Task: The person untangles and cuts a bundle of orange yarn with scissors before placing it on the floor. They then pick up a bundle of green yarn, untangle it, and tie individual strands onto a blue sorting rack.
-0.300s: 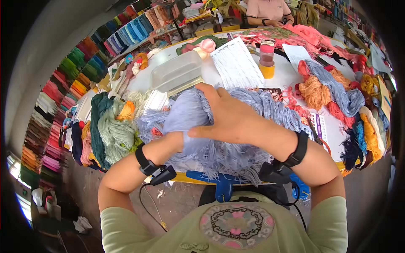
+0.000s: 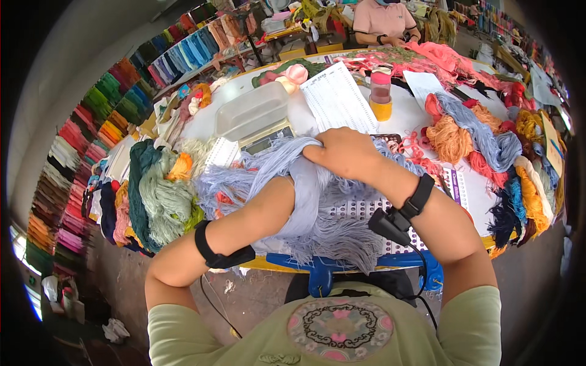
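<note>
A large hank of periwinkle-blue yarn hangs draped over my left wrist, with its loose fringe falling toward the table's near edge. My right hand is closed on the upper part of this yarn, knuckles up. From the lower left my left forearm reaches into the loops; the yarn hides that hand and its fingers. More blue strands spread leftward, with a bit of red yarn among them. Beneath the right side of the hank shows a white card punched with rows of holes.
Beyond the yarn stand a clear plastic tub on a small scale, a printed sheet and a pink-and-yellow bottle. Colored hanks crowd both sides. Across the table sits a person in a pink shirt.
My right hand has gone from spread over the yarn to closed on it, moving slightly right. My left forearm has pushed further into the loops. More of the punched card now shows.
</note>
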Demonstrator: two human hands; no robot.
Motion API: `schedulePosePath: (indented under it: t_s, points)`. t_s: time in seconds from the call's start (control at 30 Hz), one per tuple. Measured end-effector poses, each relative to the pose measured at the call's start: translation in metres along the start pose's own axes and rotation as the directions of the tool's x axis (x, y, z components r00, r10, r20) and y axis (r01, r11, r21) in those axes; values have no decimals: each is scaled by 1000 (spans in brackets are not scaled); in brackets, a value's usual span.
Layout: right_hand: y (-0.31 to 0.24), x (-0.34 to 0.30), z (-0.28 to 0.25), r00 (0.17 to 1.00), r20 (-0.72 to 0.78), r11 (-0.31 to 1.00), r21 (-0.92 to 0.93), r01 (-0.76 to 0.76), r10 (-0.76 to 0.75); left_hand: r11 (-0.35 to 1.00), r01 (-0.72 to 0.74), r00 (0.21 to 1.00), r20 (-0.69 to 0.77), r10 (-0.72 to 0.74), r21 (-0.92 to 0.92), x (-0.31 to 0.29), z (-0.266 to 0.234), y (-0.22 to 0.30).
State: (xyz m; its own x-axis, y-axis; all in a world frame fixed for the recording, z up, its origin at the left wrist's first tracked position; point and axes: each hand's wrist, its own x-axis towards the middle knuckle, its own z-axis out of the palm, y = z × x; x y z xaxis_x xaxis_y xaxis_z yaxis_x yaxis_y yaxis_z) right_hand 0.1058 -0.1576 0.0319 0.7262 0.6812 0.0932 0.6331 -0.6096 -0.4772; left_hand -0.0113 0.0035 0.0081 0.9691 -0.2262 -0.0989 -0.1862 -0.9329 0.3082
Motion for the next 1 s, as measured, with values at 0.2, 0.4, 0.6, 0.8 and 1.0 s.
schedulePosePath:
  t_s: [0.2,0.4,0.6,0.8,1.0]
  points:
    - [51,4,6,981,-131,951,253,176,-146,817,-301,746,-412,522,491,-41,-42,32]
    - [132,-21,16,673,-463,785,-86,613,-576,808,-431,484,-653,583,402,-89,-70,42]
    - [155,-39,13,892,-203,911,3,413,-404,911,-208,763,-642,-76,-355,-94,-105,-3]
    - [339,-77,-92,745,-595,873,-140,-467,303,648,-258,709,-596,-377,-717,-66,-108,-49]
    - [365,-94,-94,592,-393,528,-268,-806,704,898,-51,942,-320,-102,-437,44,21,-48]
